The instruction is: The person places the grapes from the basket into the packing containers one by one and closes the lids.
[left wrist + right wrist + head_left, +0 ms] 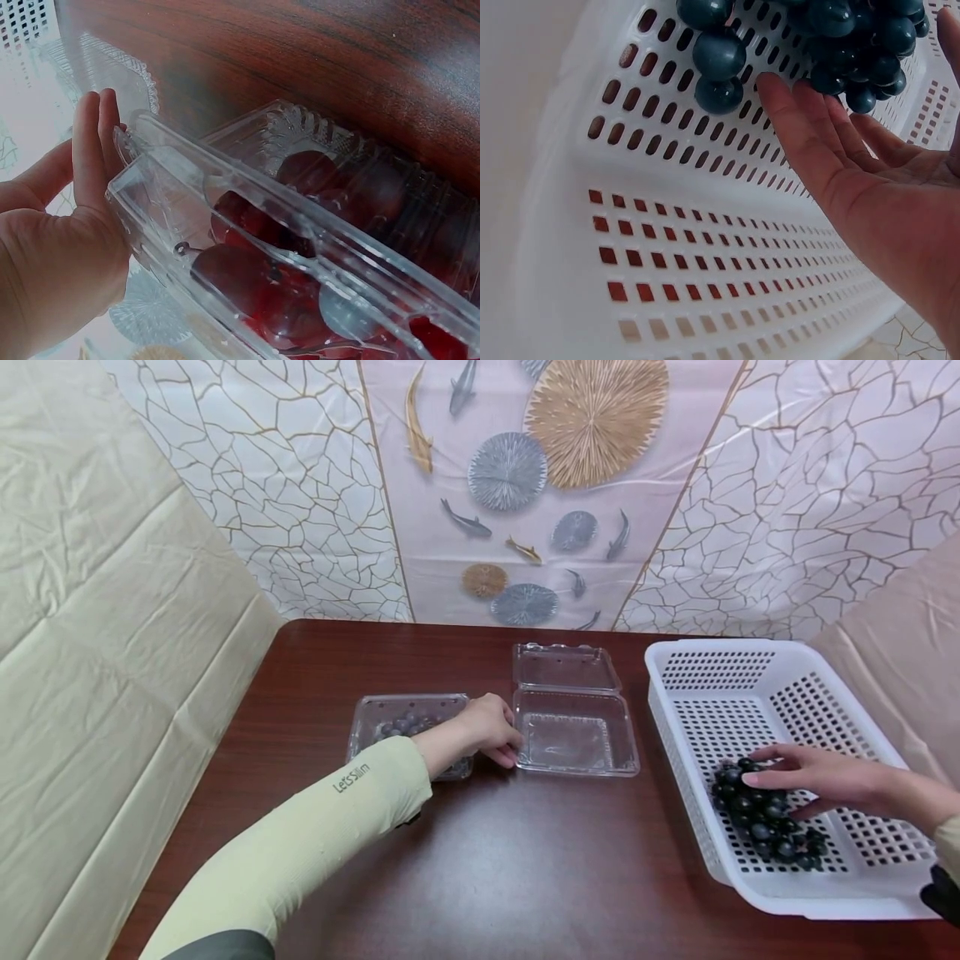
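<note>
A clear plastic clamshell box point(367, 714) with dark grapes point(232, 277) inside stands on the table, its lid over them. My left hand point(491, 728) is at the box's right end; in the left wrist view its fingers point(88, 150) stretch along that end. Just right of it lies a second clear clamshell box point(573, 739), with its lid folded back. Inside the white basket point(765, 906), my right hand point(832, 781) reaches over a bunch of dark grapes point(757, 818). The right wrist view shows fairly straight fingers point(802, 135) at the bunch's side, not closed round it.
The perforated basket stands at the table's right side, its walls rising around the grapes and my right hand. Brown wooden table point(465, 868) surface stretches in front of both boxes. A patterned curtain point(480, 527) hangs along the back edge, with pale cloth point(112, 610) on the left.
</note>
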`<state>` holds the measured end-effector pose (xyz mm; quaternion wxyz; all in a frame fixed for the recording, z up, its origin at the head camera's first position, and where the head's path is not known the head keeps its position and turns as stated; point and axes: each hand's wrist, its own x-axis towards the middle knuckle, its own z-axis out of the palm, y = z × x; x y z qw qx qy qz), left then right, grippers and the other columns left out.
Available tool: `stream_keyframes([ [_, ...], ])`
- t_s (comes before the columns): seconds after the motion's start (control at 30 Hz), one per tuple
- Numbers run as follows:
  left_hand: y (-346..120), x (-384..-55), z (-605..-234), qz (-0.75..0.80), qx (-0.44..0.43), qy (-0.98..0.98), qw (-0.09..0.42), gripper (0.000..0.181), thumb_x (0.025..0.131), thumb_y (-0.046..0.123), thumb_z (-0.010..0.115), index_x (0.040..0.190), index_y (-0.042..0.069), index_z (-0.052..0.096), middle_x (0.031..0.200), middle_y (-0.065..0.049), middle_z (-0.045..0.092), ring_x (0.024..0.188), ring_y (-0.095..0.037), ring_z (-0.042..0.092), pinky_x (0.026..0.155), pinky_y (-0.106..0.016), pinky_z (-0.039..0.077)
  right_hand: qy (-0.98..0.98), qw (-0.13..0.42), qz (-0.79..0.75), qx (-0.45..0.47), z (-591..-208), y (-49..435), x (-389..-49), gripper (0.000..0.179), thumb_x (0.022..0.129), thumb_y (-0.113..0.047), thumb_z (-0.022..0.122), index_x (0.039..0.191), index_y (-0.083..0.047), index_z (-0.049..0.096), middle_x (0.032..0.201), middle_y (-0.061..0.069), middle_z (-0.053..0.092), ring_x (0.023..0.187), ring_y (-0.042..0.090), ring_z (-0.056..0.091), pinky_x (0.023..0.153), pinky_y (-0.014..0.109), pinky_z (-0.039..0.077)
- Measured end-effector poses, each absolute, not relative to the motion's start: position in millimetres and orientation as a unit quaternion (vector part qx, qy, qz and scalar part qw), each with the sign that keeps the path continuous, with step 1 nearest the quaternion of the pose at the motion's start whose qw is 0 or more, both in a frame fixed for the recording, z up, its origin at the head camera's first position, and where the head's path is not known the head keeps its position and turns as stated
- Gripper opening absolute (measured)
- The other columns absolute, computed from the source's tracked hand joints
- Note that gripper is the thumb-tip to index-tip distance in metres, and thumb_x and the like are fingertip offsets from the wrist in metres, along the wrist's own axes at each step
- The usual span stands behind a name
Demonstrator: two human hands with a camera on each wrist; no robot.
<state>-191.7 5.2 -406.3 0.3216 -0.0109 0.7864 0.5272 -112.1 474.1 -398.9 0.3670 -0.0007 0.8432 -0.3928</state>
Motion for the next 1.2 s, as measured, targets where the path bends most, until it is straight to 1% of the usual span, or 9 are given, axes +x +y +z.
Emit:
stream_keyframes([
  [0.13, 5, -192, -406, 0.525, -0.011, 0.787, 0.322, 0.019, 0.095, -0.012, 0.071, 0.104, -0.006, 0.055, 0.091, -0.036, 0.074, 0.046, -0.017, 0.064, 0.051, -0.029, 0.065, 0.841, 0.374, -0.391, 0.0, -401, 472, -115, 0.075, 0.111, -0.028, 0.058, 0.154, 0.021, 0.022, 0.145, 0.043, 0.048, 0.131, 0.051, 0.055, 0.091, 0.049, 0.066],
  [0.3, 4, -193, -406, 0.53, -0.01, 0.782, 0.328, 0.028, 0.096, -0.012, 0.07, 0.119, -0.014, 0.054, 0.098, -0.037, 0.074, 0.048, -0.017, 0.065, 0.052, -0.03, 0.065, 0.834, 0.383, -0.398, -0.003, -402, 468, -116, 0.07, 0.112, -0.029, 0.055, 0.154, 0.019, 0.027, 0.148, 0.043, 0.044, 0.134, 0.051, 0.052, 0.094, 0.051, 0.065],
  [0.43, 3, -193, -405, 0.535, -0.01, 0.777, 0.332, 0.021, 0.097, -0.012, 0.069, 0.11, -0.01, 0.054, 0.1, -0.038, 0.073, 0.048, -0.017, 0.065, 0.051, -0.029, 0.065, 0.828, 0.392, -0.4, -0.005, -404, 462, -117, 0.064, 0.112, -0.028, 0.056, 0.151, 0.016, 0.033, 0.147, 0.037, 0.048, 0.136, 0.051, 0.05, 0.095, 0.052, 0.064],
  [0.53, 3, -194, -407, 0.535, -0.011, 0.776, 0.333, 0.019, 0.097, -0.011, 0.069, 0.104, -0.006, 0.053, 0.098, -0.037, 0.074, 0.048, -0.017, 0.065, 0.05, -0.028, 0.064, 0.828, 0.397, -0.395, -0.004, -405, 457, -118, 0.067, 0.111, -0.03, 0.058, 0.152, 0.017, 0.032, 0.15, 0.041, 0.043, 0.138, 0.054, 0.048, 0.094, 0.053, 0.064],
  [0.67, 3, -194, -408, 0.537, -0.011, 0.772, 0.34, 0.019, 0.097, -0.011, 0.069, 0.104, -0.005, 0.053, 0.101, -0.038, 0.073, 0.048, -0.017, 0.065, 0.05, -0.028, 0.064, 0.827, 0.403, -0.393, 0.002, -408, 452, -120, 0.072, 0.11, -0.032, 0.059, 0.153, 0.018, 0.031, 0.151, 0.04, 0.044, 0.139, 0.053, 0.047, 0.094, 0.054, 0.063],
  [0.83, 2, -193, -408, 0.541, -0.01, 0.768, 0.343, 0.023, 0.097, -0.012, 0.069, 0.113, -0.011, 0.053, 0.104, -0.04, 0.072, 0.048, -0.017, 0.065, 0.05, -0.028, 0.064, 0.821, 0.411, -0.397, 0.005, -412, 446, -120, 0.062, 0.109, -0.032, 0.061, 0.149, 0.011, 0.042, 0.143, 0.024, 0.057, 0.137, 0.045, 0.051, 0.094, 0.054, 0.061],
  [1.0, 3, -193, -408, 0.543, -0.011, 0.765, 0.345, 0.02, 0.096, -0.013, 0.069, 0.105, -0.007, 0.052, 0.103, -0.04, 0.072, 0.049, -0.018, 0.065, 0.05, -0.028, 0.064, 0.819, 0.421, -0.388, -0.005, -415, 442, -121, 0.06, 0.11, -0.032, 0.061, 0.147, 0.012, 0.046, 0.144, 0.024, 0.058, 0.136, 0.044, 0.052, 0.096, 0.061, 0.059],
  [1.1, 3, -192, -408, 0.544, -0.011, 0.766, 0.343, 0.021, 0.096, -0.013, 0.069, 0.102, -0.004, 0.051, 0.102, -0.04, 0.072, 0.049, -0.018, 0.065, 0.049, -0.028, 0.064, 0.818, 0.427, -0.386, -0.015, -415, 440, -121, 0.058, 0.11, -0.031, 0.06, 0.146, 0.012, 0.048, 0.142, 0.022, 0.06, 0.131, 0.037, 0.057, 0.097, 0.06, 0.058],
  [1.2, 2, -192, -407, 0.543, -0.008, 0.767, 0.341, 0.02, 0.096, -0.013, 0.069, 0.105, -0.006, 0.052, 0.103, -0.04, 0.072, 0.049, -0.018, 0.065, 0.049, -0.027, 0.064, 0.82, 0.427, -0.381, -0.015, -416, 436, -119, 0.055, 0.109, -0.031, 0.063, 0.145, 0.008, 0.051, 0.14, 0.017, 0.061, 0.124, 0.028, 0.058, 0.094, 0.052, 0.057],
])
